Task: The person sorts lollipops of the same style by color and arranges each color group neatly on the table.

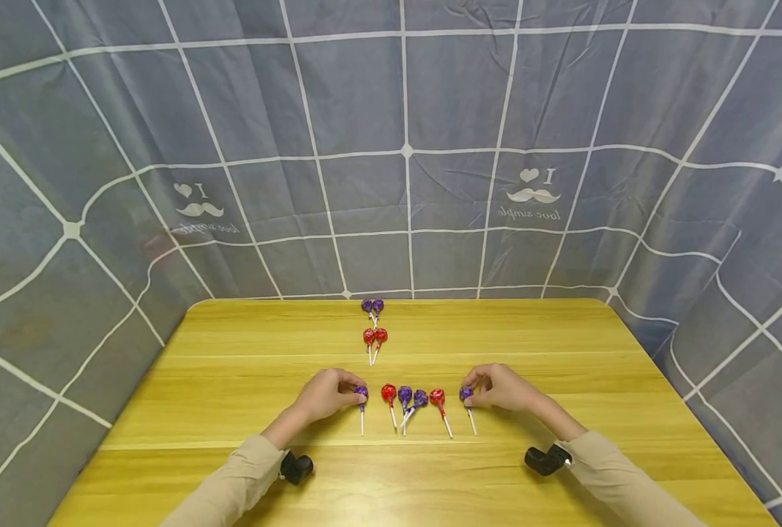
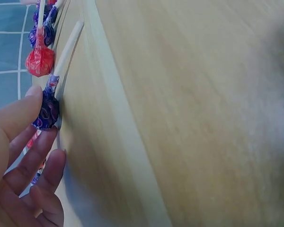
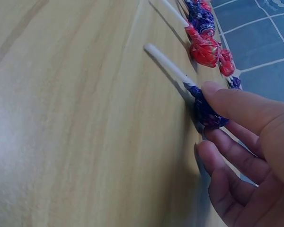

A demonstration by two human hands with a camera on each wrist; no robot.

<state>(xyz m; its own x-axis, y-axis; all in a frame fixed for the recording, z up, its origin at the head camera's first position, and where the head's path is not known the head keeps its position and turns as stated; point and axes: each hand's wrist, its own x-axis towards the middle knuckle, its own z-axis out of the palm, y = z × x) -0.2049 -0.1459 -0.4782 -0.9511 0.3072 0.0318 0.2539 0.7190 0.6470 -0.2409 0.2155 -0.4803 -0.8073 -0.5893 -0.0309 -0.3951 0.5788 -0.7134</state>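
My left hand [image 1: 328, 394] pinches the wrapped head of a purple lollipop [image 2: 48, 111] between thumb and fingers, its white stick pointing toward me. On the other side, my right hand [image 1: 501, 388] holds a second purple lollipop [image 3: 207, 109] the same way by its head. Between the hands lie a red lollipop [image 1: 389, 393] on the left, two purple lollipops [image 1: 405, 395] with crossing sticks in the middle, and another red lollipop [image 1: 437, 397] on the right.
Farther back on the wooden table [image 1: 266, 329] lie a pair of red lollipops [image 1: 381, 335] and, behind them, a pair of purple lollipops [image 1: 378, 306]. A grey curtain [image 1: 457, 190] with white lines hangs along the back and sides. Each wrist wears a black camera [image 1: 296, 468].
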